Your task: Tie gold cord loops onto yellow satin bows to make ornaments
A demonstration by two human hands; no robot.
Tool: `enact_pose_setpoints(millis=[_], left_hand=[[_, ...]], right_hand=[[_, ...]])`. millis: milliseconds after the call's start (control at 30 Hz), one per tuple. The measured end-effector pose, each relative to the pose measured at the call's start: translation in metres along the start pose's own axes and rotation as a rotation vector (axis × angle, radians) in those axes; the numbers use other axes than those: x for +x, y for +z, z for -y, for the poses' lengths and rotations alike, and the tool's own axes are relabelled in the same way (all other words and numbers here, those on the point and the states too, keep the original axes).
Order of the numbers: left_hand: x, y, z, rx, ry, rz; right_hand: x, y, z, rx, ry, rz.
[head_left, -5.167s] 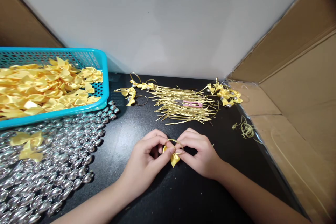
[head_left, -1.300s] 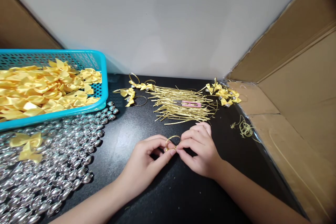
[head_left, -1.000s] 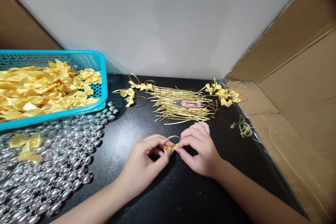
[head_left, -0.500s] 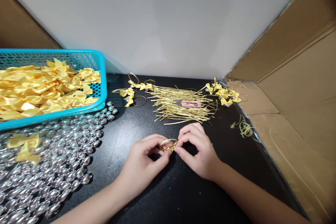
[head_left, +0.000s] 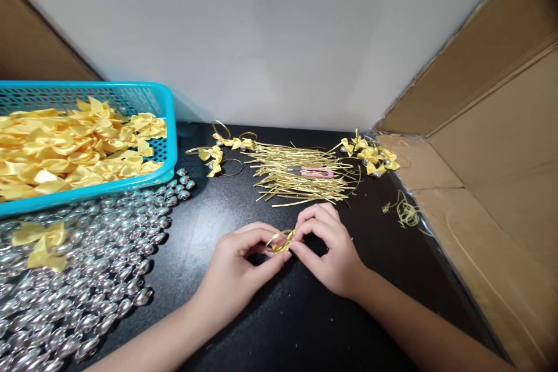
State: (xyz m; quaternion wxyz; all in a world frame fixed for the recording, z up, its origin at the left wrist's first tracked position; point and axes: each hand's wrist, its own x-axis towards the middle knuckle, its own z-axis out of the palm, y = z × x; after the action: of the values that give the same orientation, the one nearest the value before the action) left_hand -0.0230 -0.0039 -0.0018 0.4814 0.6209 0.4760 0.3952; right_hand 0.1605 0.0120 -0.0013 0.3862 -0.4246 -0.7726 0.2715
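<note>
Between my hands, low over the black table, is a small yellow ribbon bow [head_left: 281, 247] with a loop of gold cord [head_left: 274, 237] rising from it. My left hand [head_left: 246, 258] grips it from the left with thumb and fingers. From the right, my right hand [head_left: 329, 250] pinches its edge between thumb and forefinger. The fingers cover much of the bow, so its knot is hidden. Just beyond my hands lies a pile of gold cord lengths [head_left: 305, 189], with pink-handled thread snips [head_left: 317, 172] resting on top.
At left, a blue basket [head_left: 172, 128] holds many yellow bows. Silver beads [head_left: 91, 279] spread in front of it, with a loose bow [head_left: 43, 244] above them. Looped bows [head_left: 211, 157] and more bows with beads [head_left: 370, 154] flank the cords. Tangled thread [head_left: 407, 212] lies near a cardboard wall [head_left: 501, 145].
My left thumb has shifted slightly right along the bow, and the gold loop has tilted a little. Both hands otherwise stay in the same place.
</note>
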Motion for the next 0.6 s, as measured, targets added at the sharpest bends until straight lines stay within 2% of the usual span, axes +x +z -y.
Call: enact_pose_setpoints(millis=[600], left_hand=[[-0.0006,-0.0008,-0.0025,0.017,-0.013,-0.004]], right_hand=[[-0.0002,-0.0004,-0.0003,-0.034,0.001,0.013]])
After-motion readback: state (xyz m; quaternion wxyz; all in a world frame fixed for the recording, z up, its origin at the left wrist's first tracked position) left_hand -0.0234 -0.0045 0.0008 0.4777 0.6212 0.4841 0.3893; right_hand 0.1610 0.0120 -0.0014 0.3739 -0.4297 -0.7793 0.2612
